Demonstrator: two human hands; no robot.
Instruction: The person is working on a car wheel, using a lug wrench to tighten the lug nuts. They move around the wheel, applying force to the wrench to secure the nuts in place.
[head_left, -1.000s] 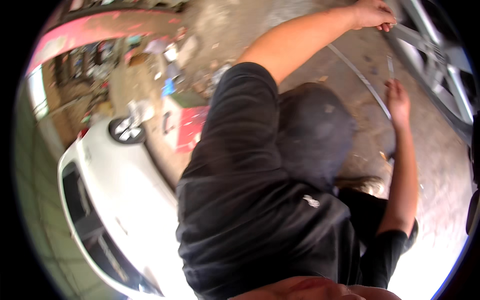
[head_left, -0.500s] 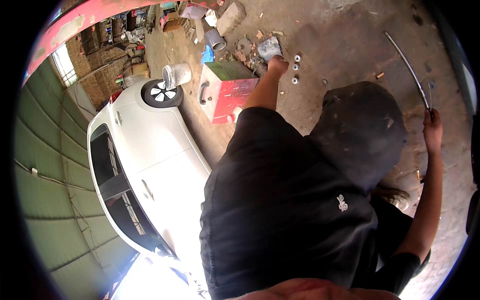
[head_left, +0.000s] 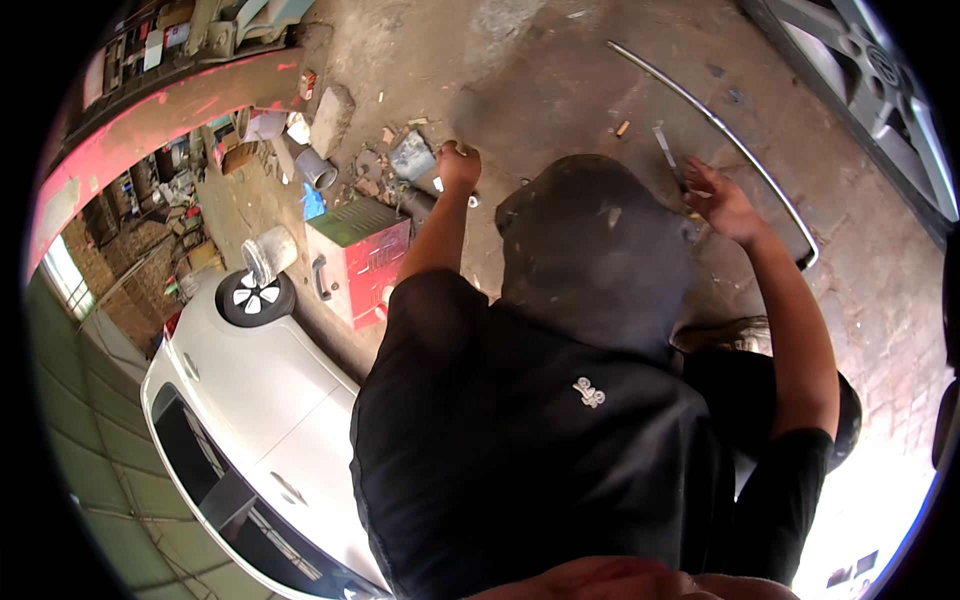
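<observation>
My left hand is closed above the floor, just past a grey block. What it holds, if anything, is hidden. A small metal ring-shaped part lies by that wrist. My right hand has its fingers apart and holds nothing. Beside its fingertips is a thin tool with a flat pale blade and dark handle. A long bent metal tube lies on the floor beyond the hand and curves down past my forearm. My dark-clothed knee rises between my arms.
To the left stand a red metal box with a handle, a whitish bucket and a white car. A grey pipe piece lies among rubble. A large wheel is at upper right. An orange stub lies on the floor.
My right hand has let go of the metal tube, which now lies on the floor, and moved inward to the bladed tool. My left hand stays closed near the ring-shaped parts. The view has shifted right.
</observation>
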